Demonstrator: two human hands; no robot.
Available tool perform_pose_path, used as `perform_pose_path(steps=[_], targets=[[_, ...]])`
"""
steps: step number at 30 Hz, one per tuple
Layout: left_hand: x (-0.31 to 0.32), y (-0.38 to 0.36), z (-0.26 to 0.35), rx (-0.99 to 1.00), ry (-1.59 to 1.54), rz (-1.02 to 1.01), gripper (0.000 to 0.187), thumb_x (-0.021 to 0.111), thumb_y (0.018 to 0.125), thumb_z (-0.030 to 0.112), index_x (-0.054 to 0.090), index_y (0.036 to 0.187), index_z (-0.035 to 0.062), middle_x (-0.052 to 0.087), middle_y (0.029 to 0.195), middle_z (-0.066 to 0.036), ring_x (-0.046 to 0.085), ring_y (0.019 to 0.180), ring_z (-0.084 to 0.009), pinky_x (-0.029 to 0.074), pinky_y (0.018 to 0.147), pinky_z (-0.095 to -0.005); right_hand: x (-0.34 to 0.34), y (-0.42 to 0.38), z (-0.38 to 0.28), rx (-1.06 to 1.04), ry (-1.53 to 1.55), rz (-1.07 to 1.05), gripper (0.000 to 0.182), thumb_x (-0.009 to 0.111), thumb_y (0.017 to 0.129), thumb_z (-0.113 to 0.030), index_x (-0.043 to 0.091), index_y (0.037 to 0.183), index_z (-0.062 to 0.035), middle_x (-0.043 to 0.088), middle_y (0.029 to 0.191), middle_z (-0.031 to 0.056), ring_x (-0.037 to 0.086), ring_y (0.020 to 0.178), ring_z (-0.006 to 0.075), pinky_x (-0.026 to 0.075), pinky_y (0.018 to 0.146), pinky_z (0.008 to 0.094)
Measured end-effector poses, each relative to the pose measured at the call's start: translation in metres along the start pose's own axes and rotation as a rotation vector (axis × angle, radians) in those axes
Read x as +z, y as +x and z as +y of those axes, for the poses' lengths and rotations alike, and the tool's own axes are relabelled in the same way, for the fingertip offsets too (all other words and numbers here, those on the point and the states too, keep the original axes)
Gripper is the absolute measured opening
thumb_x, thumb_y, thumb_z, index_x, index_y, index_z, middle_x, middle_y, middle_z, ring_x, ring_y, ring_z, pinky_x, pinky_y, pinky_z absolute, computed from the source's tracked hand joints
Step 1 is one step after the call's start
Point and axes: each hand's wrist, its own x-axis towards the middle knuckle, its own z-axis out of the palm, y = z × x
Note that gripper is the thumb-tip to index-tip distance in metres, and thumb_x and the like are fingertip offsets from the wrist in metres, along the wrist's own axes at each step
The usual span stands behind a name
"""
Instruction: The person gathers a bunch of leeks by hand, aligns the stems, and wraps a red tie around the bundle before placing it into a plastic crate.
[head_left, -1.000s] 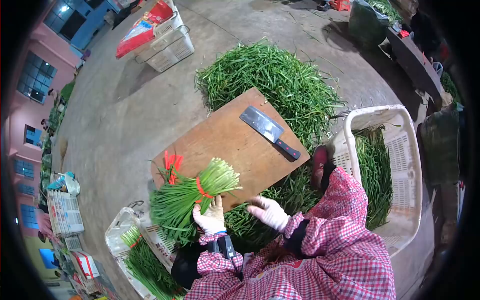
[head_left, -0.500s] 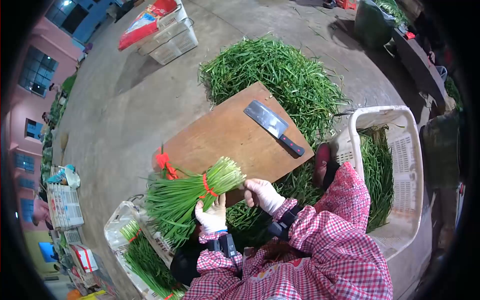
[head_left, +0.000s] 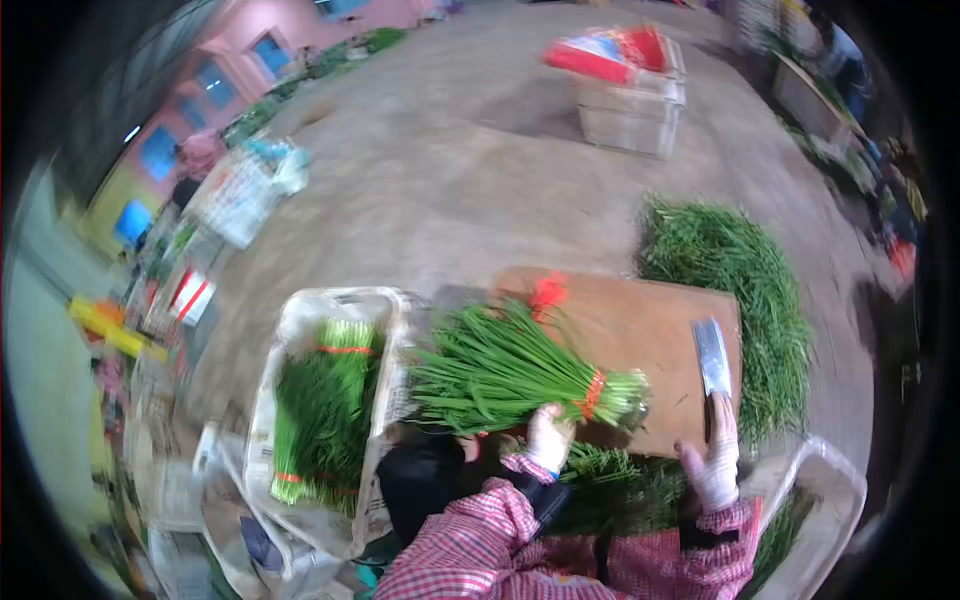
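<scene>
Gripping tied green chive bundle (head_left: 510,370), left hand (head_left: 548,437)

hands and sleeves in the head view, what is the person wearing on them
Both the left hand and the right hand wear thin whitish gloves. The sleeves are red-and-white checked cloth, with a dark band at each wrist.
</scene>
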Motion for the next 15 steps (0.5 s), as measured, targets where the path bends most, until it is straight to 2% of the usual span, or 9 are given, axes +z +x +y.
perform_pose_path(steps=[1, 3, 7, 8, 9, 11, 12, 13, 15], targets=[[-0.007, -0.002, -0.007, 0.028, 0.039, -0.021, 0.026, 0.057, 0.078, 0.016, 0.056, 0.099, 0.0011, 0.059, 0.107, -0.011, 0.053, 0.106, -0.0269, 0.043, 0.096, -0.0431, -0.001, 0.015, -0.016, -0.129, -0.063, -0.035, 0.094, 0.067, 0.074, -0.056, 0.032, 0.140, 0.0027, 0.040, 0.138, 0.0245, 0.036, 0.130, 0.0403, 0.023, 0.110, 0.0480], [-0.024, 0.000, -0.022, 0.046, 0.122, -0.041, 0.022, 0.055, 0.080, 0.012, 0.062, 0.096, -0.0003, 0.066, 0.097, -0.010, 0.061, 0.097, -0.0215, 0.048, 0.086, -0.0363, 0.008, 0.041, -0.043, -0.260, -0.097, -0.159, 0.105, 0.061, 0.070, -0.069, 0.032, 0.139, 0.0043, 0.041, 0.137, 0.0248, 0.036, 0.130, 0.0407, 0.022, 0.110, 0.0494], [0.024, -0.049, -0.032, 0.187, 0.396, -0.189, 0.024, 0.058, 0.083, 0.017, 0.065, 0.100, 0.0000, 0.067, 0.098, -0.006, 0.061, 0.090, -0.0174, 0.049, 0.084, -0.0326, 0.018, 0.073, -0.058, -0.289, -0.162, -0.477, 0.124, 0.065, 0.056, -0.077, 0.027, 0.140, 0.0063, 0.046, 0.131, 0.0270, 0.044, 0.121, 0.0433, 0.033, 0.104, 0.0481], [0.033, -0.058, -0.032, 0.256, 0.531, -0.284, 0.029, 0.058, 0.086, 0.019, 0.063, 0.107, 0.0003, 0.067, 0.101, -0.005, 0.062, 0.090, -0.0169, 0.048, 0.086, -0.0324, 0.011, 0.075, -0.070, -0.178, -0.025, -0.623, 0.119, 0.076, 0.058, -0.064, 0.027, 0.141, 0.0043, 0.050, 0.129, 0.0227, 0.050, 0.118, 0.0378, 0.041, 0.099, 0.0434], [0.036, -0.063, -0.032, 0.323, 0.671, -0.367, 0.034, 0.059, 0.088, 0.021, 0.060, 0.114, 0.0006, 0.066, 0.104, -0.005, 0.062, 0.089, -0.0164, 0.048, 0.087, -0.0322, 0.017, 0.062, -0.094, 0.104, 0.804, -0.740, 0.111, 0.084, 0.060, -0.046, 0.025, 0.142, 0.0008, 0.052, 0.128, 0.0173, 0.051, 0.119, 0.0295, 0.045, 0.097, 0.0391], [0.044, -0.071, -0.042, 0.287, 0.657, -0.501, 0.048, 0.061, 0.087, 0.027, 0.052, 0.125, 0.0001, 0.065, 0.107, -0.005, 0.062, 0.085, -0.0165, 0.049, 0.083, -0.0311, 0.012, 0.054, -0.049, 0.237, 0.868, -0.930, 0.108, 0.085, 0.064, -0.032, 0.020, 0.145, -0.0028, 0.051, 0.131, 0.0123, 0.048, 0.122, 0.0238, 0.043, 0.100, 0.0378], [0.036, -0.052, -0.052, 0.191, 0.871, -0.601, 0.063, 0.062, 0.085, 0.033, 0.041, 0.136, 0.0026, 0.061, 0.116, -0.010, 0.060, 0.099, -0.0175, 0.046, 0.089, -0.0305, 0.007, 0.047, -0.061, 0.224, 0.900, -0.948, 0.106, 0.085, 0.065, -0.036, 0.023, 0.145, -0.0032, 0.050, 0.132, 0.0137, 0.050, 0.120, 0.0246, 0.045, 0.098, 0.0378], [0.055, -0.079, -0.042, 0.204, 1.024, -0.518, 0.071, 0.062, 0.084, 0.038, 0.034, 0.141, 0.0061, 0.050, 0.131, -0.015, 0.046, 0.123, -0.0172, 0.034, 0.104, -0.0294, -0.003, 0.036, -0.085, 0.209, 0.930, -0.963, 0.105, 0.085, 0.065, -0.039, 0.026, 0.144, -0.0036, 0.049, 0.133, 0.0151, 0.053, 0.118, 0.0255, 0.046, 0.096, 0.0378], [0.081, -0.117, -0.023, 0.088, 1.314, -0.480, 0.085, 0.060, 0.084, 0.053, 0.025, 0.146, 0.0086, 0.034, 0.147, -0.010, 0.026, 0.138, -0.0266, 0.021, 0.113, -0.0348, -0.001, -0.001, -0.195, -0.080, 0.897, -0.646, 0.099, 0.081, 0.070, -0.041, 0.026, 0.144, -0.0065, 0.046, 0.136, 0.0142, 0.049, 0.122, 0.0262, 0.039, 0.104, 0.0412]])
